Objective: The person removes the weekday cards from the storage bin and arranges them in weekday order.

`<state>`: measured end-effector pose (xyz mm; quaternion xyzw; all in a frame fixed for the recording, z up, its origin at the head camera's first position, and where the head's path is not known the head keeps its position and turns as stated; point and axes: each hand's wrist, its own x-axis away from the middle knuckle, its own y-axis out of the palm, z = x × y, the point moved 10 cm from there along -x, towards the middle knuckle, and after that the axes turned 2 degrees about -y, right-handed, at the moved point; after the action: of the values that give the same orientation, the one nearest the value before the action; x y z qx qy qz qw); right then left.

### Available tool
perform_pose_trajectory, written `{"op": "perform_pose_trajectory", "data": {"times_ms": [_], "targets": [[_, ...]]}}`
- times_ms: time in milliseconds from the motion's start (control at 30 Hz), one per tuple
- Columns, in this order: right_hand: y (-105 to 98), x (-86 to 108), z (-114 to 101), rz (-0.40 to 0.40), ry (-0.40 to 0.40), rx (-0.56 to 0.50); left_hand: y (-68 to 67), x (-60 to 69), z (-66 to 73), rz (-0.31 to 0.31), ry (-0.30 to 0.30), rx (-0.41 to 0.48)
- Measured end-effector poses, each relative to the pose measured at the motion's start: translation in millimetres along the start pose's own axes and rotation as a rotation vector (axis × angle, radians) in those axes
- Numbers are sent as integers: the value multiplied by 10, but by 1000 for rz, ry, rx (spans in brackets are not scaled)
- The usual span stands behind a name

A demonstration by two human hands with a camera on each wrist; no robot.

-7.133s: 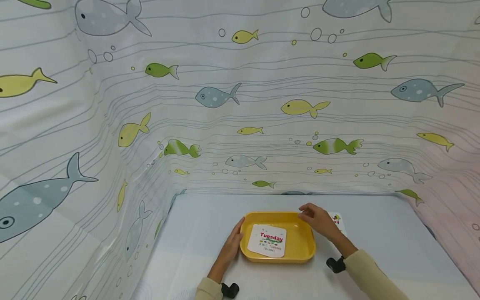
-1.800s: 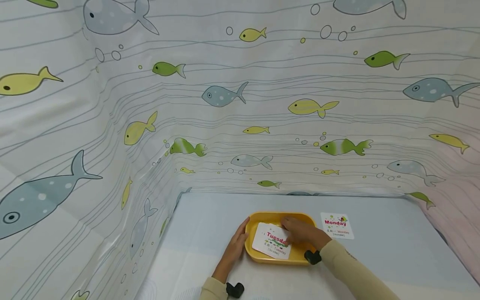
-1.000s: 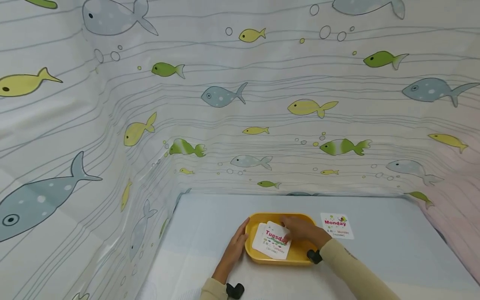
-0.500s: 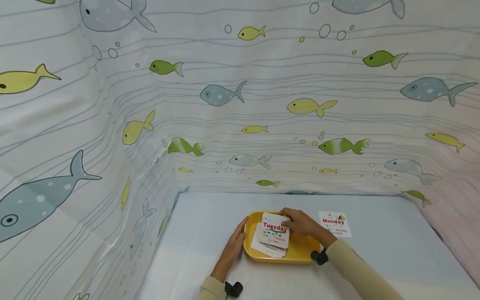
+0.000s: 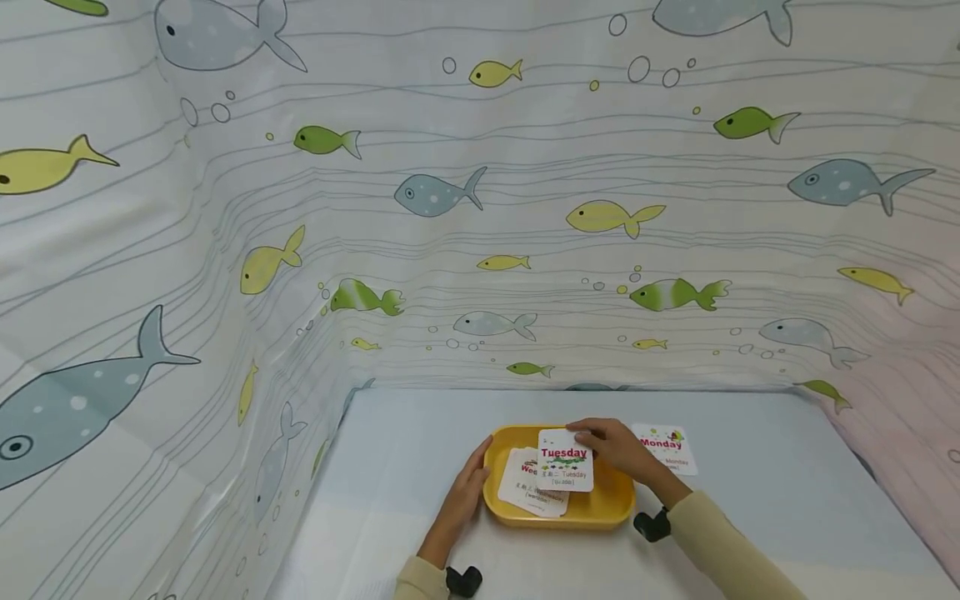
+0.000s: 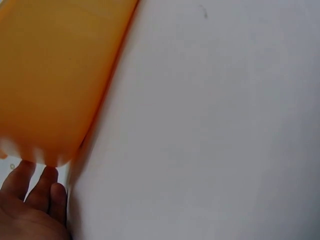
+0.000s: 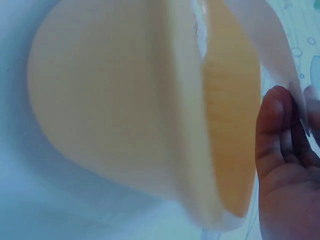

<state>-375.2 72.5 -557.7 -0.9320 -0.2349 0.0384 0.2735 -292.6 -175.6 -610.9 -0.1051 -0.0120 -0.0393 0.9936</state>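
Note:
A white "Tuesday" flashcard (image 5: 564, 471) is raised over the yellow tray (image 5: 613, 505), its upper right corner pinched by my right hand (image 5: 617, 446). Thumb and fingers meet across that card (image 7: 272, 47) in the right wrist view. Under it, a "Wednesday" card (image 5: 525, 493) lies tilted in the tray, with more card edges below it. My left hand (image 5: 463, 492) rests against the tray's left side. In the left wrist view, straight fingertips (image 6: 48, 175) touch the tray's end wall (image 6: 55, 100).
A "Monday" card (image 5: 667, 454) lies face up on the white table (image 5: 420, 425), right of the tray and partly behind my right hand. A fish-print cloth (image 5: 495, 183) rises behind the table and along its sides.
My right hand was down in the tray on the "Tuesday" card. It has lifted that card up and to the right, baring the "Wednesday" card. The left hand stays at the tray's side.

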Motion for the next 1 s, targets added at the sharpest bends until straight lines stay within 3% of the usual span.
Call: {"op": "perform_pose_trajectory", "data": {"times_ms": [233,533,800,1000], "targets": [[-51,77,172,19,109,-87,-6,-2,6,1,-23,11],[-162,186,250,40,60,-148,-3,3,-16,-8,-13,10],[-197,291,380,22,158,-256,-2,6,-17,-6,5,14],[-322,378,448,35,147,-283,-6,-8,-17,-7,-2,27]]}}
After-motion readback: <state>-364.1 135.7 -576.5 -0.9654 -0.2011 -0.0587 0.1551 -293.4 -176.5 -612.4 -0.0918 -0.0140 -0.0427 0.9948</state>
